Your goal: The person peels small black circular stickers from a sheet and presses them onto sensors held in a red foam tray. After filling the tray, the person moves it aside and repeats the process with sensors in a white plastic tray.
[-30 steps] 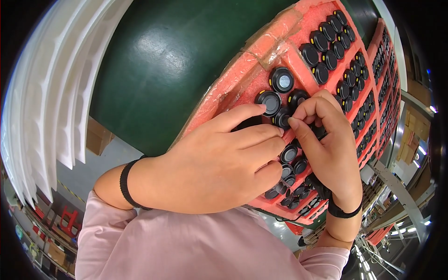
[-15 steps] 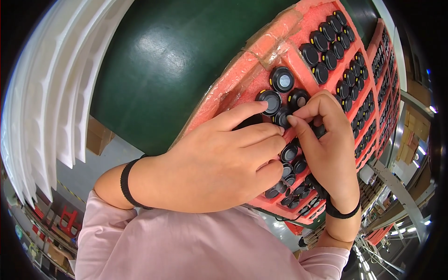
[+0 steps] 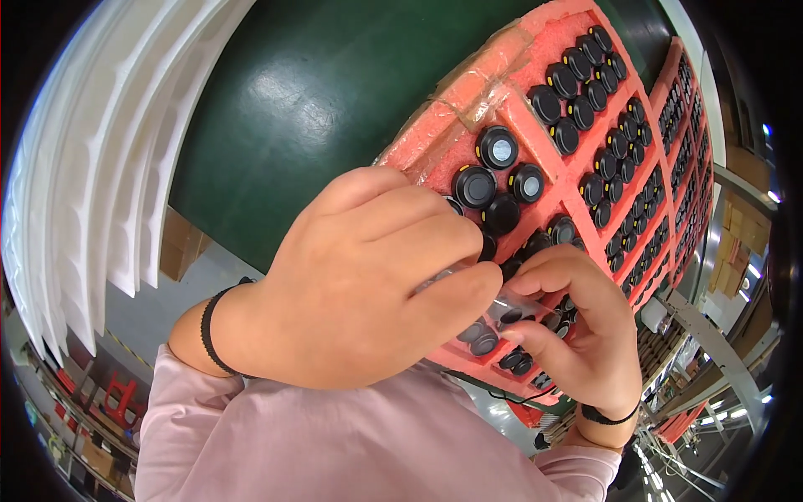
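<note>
Fingers curled, my left hand (image 3: 368,276) grips crinkled clear plastic (image 3: 517,308), and part of it shows between the fingers. My right hand (image 3: 577,326) meets it from the other side, with thumb and forefinger bent round the plastic. I cannot tell whether it is a bag or loose film; a dark shape shows through it. Both hands are over a pink foam tray (image 3: 577,171), whose compartments hold several round black parts with yellow marks. Close beyond my left hand are a black round part (image 3: 474,186) and another with a pale disc centre (image 3: 527,182).
The tray lies on a dark green table (image 3: 284,109), and clear tape covers its far-left edge. Another pink tray (image 3: 676,92) adjoins it at the right. White moulded sheets (image 3: 109,142) hang at the left, above a cardboard box (image 3: 180,244) on the floor.
Both hands have moved down toward me, off the black parts they were touching. My left fingers have curled in. Clear plastic now shows between the hands.
</note>
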The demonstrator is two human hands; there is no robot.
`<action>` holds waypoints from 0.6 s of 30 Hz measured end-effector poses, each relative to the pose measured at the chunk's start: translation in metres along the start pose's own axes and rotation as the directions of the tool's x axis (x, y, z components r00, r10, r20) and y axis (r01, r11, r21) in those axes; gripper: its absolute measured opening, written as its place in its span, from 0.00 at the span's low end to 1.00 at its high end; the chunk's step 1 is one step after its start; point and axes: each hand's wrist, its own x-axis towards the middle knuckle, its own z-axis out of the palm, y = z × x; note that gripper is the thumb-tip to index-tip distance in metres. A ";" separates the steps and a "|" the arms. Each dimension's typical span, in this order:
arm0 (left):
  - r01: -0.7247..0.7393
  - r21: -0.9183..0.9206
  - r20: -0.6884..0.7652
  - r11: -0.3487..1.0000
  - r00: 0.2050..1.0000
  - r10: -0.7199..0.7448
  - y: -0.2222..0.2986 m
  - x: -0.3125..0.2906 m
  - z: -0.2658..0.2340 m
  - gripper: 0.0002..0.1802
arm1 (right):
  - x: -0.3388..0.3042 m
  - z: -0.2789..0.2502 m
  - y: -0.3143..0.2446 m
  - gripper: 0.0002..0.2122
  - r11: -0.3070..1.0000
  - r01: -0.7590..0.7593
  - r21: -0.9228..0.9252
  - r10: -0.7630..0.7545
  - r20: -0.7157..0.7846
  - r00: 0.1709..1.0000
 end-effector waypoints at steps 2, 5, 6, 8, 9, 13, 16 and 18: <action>-0.003 0.021 -0.006 1.000 1.000 0.003 0.002 0.003 -0.002 0.16 | 0.000 0.003 0.001 0.15 1.000 -0.020 -0.007 0.020 -0.006 1.000; 0.013 0.081 0.002 0.997 1.000 -0.013 0.008 0.012 -0.010 0.17 | 0.003 0.009 0.005 0.14 0.942 0.209 -0.262 -0.240 -0.095 0.966; 0.012 0.083 0.001 0.996 1.000 -0.013 0.007 0.012 -0.008 0.17 | 0.004 0.010 0.004 0.14 0.942 0.211 -0.263 -0.242 -0.095 0.966; -0.044 0.128 -0.031 0.991 0.998 0.049 0.003 0.011 -0.002 0.17 | 0.002 0.012 0.001 0.15 0.942 0.185 -0.280 -0.226 -0.123 0.966; -0.072 0.151 -0.046 0.986 0.996 0.080 0.002 0.011 0.000 0.17 | 0.002 0.012 0.001 0.15 0.942 0.171 -0.288 -0.217 -0.137 0.966; -0.060 0.170 0.072 0.984 0.996 0.048 0.007 0.010 -0.003 0.16 | 0.005 0.013 0.000 0.13 0.936 0.151 -0.318 -0.205 -0.144 0.968; -0.079 0.186 0.035 0.979 0.997 0.074 0.008 0.012 0.000 0.16 | 0.009 0.009 -0.001 0.14 0.915 0.193 -0.355 -0.249 -0.118 0.961; -0.088 0.194 0.015 0.977 0.996 0.086 0.007 0.012 0.000 0.17 | 0.012 0.008 -0.001 0.14 0.902 0.213 -0.375 -0.269 -0.102 0.958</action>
